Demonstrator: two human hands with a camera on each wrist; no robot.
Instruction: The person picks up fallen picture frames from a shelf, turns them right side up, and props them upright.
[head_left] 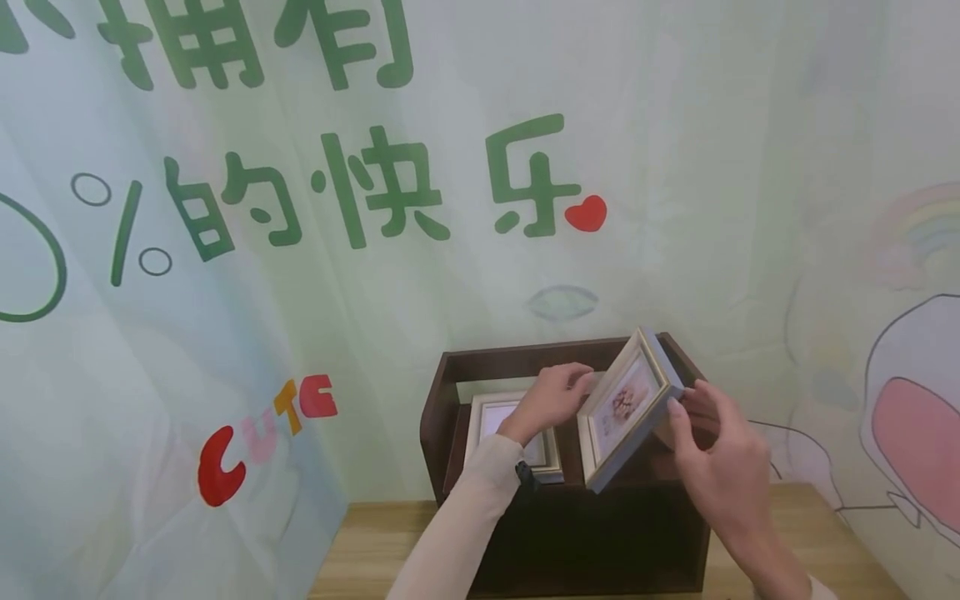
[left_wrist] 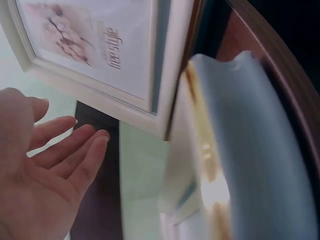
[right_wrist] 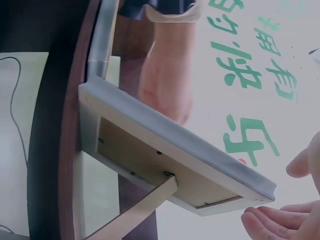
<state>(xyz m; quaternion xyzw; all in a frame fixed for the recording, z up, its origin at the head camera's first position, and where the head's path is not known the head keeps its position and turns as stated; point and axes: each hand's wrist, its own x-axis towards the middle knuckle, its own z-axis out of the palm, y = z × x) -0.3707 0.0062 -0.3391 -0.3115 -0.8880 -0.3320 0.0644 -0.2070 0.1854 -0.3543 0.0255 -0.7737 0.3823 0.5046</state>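
Observation:
A cream picture frame (head_left: 626, 404) with gold trim, grey-blue sides and a flower print leans back on the dark brown shelf (head_left: 442, 425). The right wrist view shows its back, with a stand leg (right_wrist: 142, 207) swung out. My left hand (head_left: 551, 396) is beside the frame's left side, its fingers loosely bent and apart from it in the left wrist view. By the frame's right edge is my right hand (head_left: 723, 450), thumb and fingers spread, fingertips close to a corner. A second picture frame (head_left: 555, 467) sits on the shelf's left part, partly hidden behind my left forearm.
The shelf stands on a light wood table (head_left: 382, 533), with a dark open compartment (head_left: 585, 533) below its top board. Behind hangs a pale green printed curtain (head_left: 675, 208) with green lettering. A thin cable (right_wrist: 17, 95) shows beyond the shelf.

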